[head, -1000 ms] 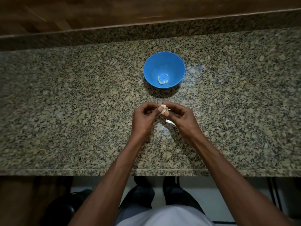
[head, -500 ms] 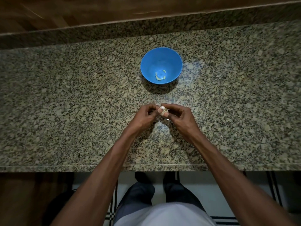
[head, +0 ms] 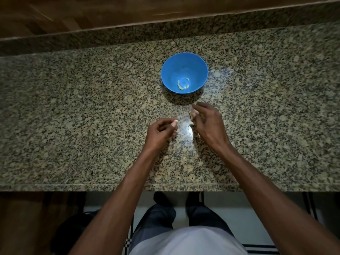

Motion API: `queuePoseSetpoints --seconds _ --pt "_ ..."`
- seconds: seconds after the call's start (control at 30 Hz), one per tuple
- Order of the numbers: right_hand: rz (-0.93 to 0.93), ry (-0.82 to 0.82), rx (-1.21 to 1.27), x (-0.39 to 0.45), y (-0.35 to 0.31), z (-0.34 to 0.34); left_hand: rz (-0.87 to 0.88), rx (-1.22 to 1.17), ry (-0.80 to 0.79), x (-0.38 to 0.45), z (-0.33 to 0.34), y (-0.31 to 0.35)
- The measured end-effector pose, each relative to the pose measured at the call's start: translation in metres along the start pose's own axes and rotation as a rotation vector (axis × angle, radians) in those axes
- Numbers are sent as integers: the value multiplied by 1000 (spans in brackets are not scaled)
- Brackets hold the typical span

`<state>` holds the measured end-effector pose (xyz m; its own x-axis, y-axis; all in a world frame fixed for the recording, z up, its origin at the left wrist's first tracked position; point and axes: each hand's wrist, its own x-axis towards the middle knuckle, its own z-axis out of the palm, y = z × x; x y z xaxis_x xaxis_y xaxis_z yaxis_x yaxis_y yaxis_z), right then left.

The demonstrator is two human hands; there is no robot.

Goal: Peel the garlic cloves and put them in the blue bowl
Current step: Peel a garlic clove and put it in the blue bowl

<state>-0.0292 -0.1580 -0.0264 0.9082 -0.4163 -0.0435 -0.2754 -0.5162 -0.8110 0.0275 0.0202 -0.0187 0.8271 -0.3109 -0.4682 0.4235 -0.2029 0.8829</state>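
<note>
The round blue plastic bowl [head: 184, 73] sits on the speckled granite countertop [head: 73, 111] straight ahead of me, its walls smooth and matte, tapering down to a small flat bottom. In that bottom lie a few pale yellowish peeled garlic cloves [head: 183, 85], small curved slivers ringed around the centre; I count about three, though they are too small to be sure. The bowl throws a dark shadow toward me on the stone.

The counter is polished granite, mottled in tan, grey and black flecks, with a bright glossy reflection between my hands. Behind it rises a low granite upstand, then a band of brown wood grain [head: 128, 11].

My right hand [head: 206, 124] is nearer the bowl, just short of its shadow, its fingers curled with thumb and forefinger pinching a small pale whitish garlic clove [head: 193, 113]; only a sliver of it shows past my fingertips, so I cannot tell how much skin is on it. My left hand [head: 160, 131] is a little apart from the right, fingers curled inward with thumb and forefinger pressed together; whether a scrap of skin is pinched there I cannot tell.

Below the counter edge I see my dark trousers [head: 160, 219] and light grey shirt [head: 187, 242].
</note>
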Motion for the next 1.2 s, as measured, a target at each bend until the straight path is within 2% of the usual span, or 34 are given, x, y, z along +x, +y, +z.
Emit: queuePoseSetpoints --seconds 0.07,0.17,0.23,0.37,0.6,0.7,0.87,1.07,1.13,1.2 --pt "75 31 83 -15 -4 -3 -50 -113 12 -6 4 1" --pt "293 -175 445 -34 -9 -1 -125 -278 -26 -14 14 0" --pt "396 -240 666 -43 -11 1 -151 -359 -42 -17 19 -1" --pt "504 -177 812 -48 -11 2 -79 -220 -22 -20 21 -3" --pt "584 -145 975 -52 -9 -5 128 47 -63 -20 17 -6" --pt "535 -114 908 -53 -11 -5 166 22 -50 -22 16 -8" --pt "327 -109 609 -52 -7 -8 163 12 -106 -24 13 -13" --pt "275 -124 472 -51 1 -10 137 131 -120 -16 18 -22" --pt "219 -120 269 -46 6 -11 153 220 -105 -13 18 -28" --pt "84 -82 -16 -42 12 -11 195 334 -34 -8 16 -33"
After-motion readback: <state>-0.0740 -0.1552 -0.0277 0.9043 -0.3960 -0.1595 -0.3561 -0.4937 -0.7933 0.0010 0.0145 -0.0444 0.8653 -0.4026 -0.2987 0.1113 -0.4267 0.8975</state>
